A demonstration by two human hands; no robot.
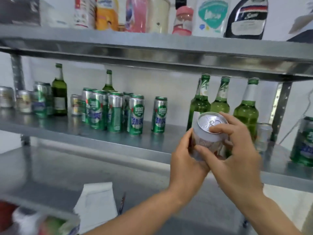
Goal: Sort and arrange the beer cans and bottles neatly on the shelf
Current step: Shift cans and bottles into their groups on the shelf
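Both my hands hold one silver beer can [209, 131], tilted with its top toward me, in front of the middle metal shelf [101, 138]. My left hand [188, 160] grips its lower left side. My right hand [237, 150] wraps its right side, with a finger on the lid. Behind it stand three green bottles [220, 102]. Several green cans [116, 112] cluster at the shelf's middle, and one green can [159, 115] stands alone. Two more green bottles [59, 92] and silver cans [23, 100] stand at the left.
The upper shelf [152, 48] carries detergent and other bottles [211, 17]. A green can [303, 143] and a clear glass [263, 136] stand at the far right by the shelf post [279, 109]. On the lower shelf lie white paper [96, 202] and packets.
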